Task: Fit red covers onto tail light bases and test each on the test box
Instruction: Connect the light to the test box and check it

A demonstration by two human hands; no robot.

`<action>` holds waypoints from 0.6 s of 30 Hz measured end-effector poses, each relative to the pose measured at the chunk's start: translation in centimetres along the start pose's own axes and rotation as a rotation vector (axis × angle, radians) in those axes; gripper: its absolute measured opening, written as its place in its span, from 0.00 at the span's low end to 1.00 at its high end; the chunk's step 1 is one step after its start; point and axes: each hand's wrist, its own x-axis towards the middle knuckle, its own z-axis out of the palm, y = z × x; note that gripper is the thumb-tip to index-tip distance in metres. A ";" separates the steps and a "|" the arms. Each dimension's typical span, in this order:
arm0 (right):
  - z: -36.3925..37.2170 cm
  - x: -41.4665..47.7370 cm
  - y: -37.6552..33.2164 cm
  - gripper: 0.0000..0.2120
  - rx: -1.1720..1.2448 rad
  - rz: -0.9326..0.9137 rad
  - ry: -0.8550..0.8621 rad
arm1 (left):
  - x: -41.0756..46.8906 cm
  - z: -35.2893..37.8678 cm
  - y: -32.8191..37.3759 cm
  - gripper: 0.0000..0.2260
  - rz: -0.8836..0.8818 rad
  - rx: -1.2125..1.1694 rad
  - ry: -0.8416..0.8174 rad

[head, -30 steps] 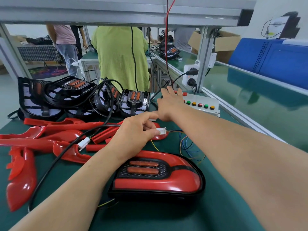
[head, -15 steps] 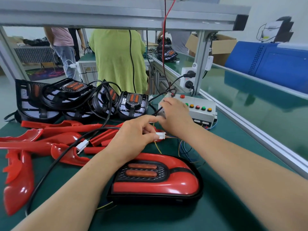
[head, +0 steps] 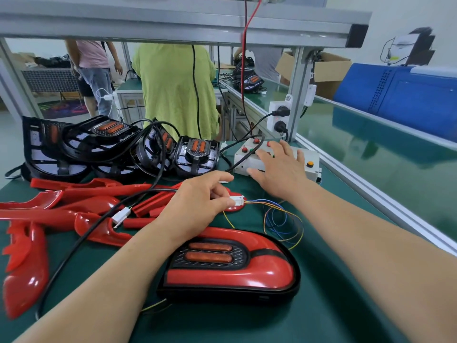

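An assembled tail light (head: 230, 266) with its red cover on lies on the green mat in front of me. Just behind it, my left hand (head: 197, 206) pinches a white connector (head: 236, 201) joined to thin coloured wires (head: 282, 219). My right hand (head: 279, 167) lies with spread fingers on the white test box (head: 310, 160), over its coloured buttons. Several loose red covers (head: 61, 211) are piled at the left. Black tail light bases (head: 195, 157) stand behind them.
A black cable with a white plug (head: 121, 216) runs across the red covers. A socket block (head: 278, 116) hangs on the frame post behind the test box. A conveyor rail (head: 371, 191) borders the mat on the right. People stand behind the bench.
My right hand left the connector and moved back onto the test box, fingers spread over the buttons. My left hand kept hold of the white connector.
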 end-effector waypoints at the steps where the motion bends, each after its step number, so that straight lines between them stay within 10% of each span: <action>1: 0.0 0.1 0.0 0.30 0.008 0.010 -0.004 | 0.0 0.0 0.0 0.18 0.000 0.001 0.001; 18: 0.7 1.6 -0.5 0.27 0.139 0.163 -0.019 | 0.1 0.1 0.0 0.20 -0.026 -0.025 0.012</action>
